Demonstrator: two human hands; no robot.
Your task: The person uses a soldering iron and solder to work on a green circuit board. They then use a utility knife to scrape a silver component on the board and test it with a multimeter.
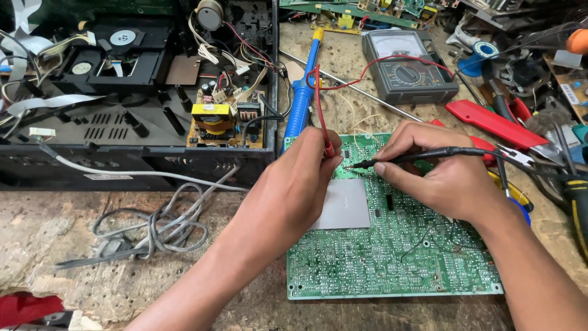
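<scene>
desk (pixel 55 239) is rough, scuffed and cluttered, green circuit board (pixel 392 257) lying flat near its front edge, left hand (pixel 294 190) pinching a red probe (pixel 327 147), right hand (pixel 441 171) gripping a black probe (pixel 404 158), opened player chassis (pixel 135 122) and multimeter (pixel 407 67) behind.

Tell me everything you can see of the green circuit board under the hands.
The green circuit board lies flat on the worn workbench, solder side up, densely dotted with silver joints. A grey rectangular patch sits near its left edge. The left hand rests on it holding a red probe; the right hand presses a black probe tip to its upper area.
</scene>
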